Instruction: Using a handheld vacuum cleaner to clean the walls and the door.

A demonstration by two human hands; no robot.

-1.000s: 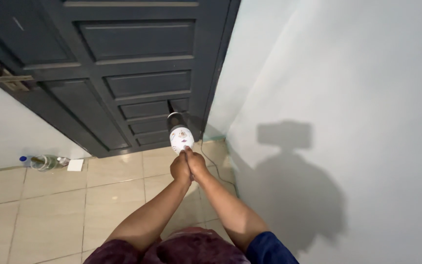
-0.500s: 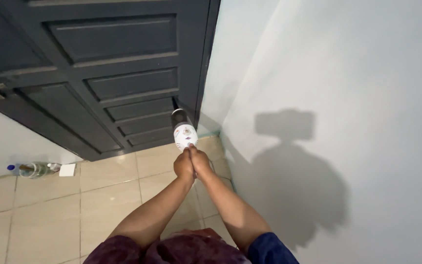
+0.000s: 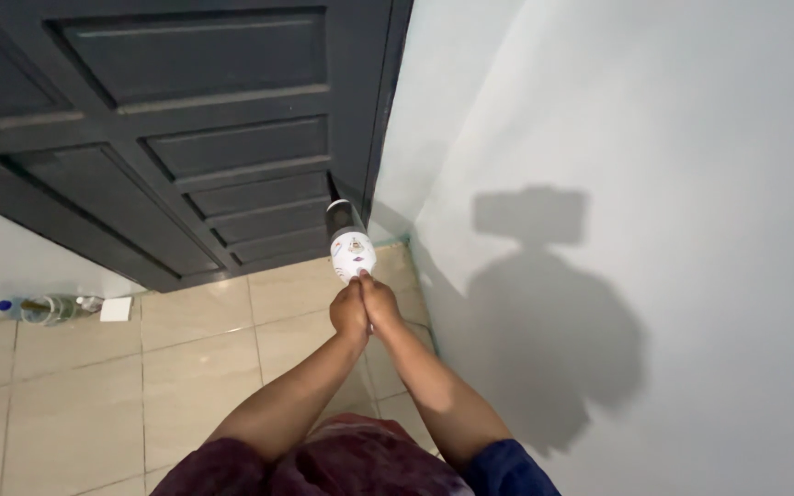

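Hands, left hand [image 3: 348, 312] and right hand [image 3: 379, 304], clasping white handheld device [image 3: 351, 250] together, aiming toward far dark door [image 3: 186, 138]; finishing undetermined.

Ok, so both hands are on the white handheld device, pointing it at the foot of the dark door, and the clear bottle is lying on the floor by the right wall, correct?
Not quite. In the head view both hands do hold the white handheld device toward the dark door, but the clear bottle lies by the left wall.

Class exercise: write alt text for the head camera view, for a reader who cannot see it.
Both hands, left hand and right hand, grip a white handheld appliance pointed at the foot of a dark panelled door. A pale wall stands on the right; a clear plastic bottle lies on the beige tiled floor at left.
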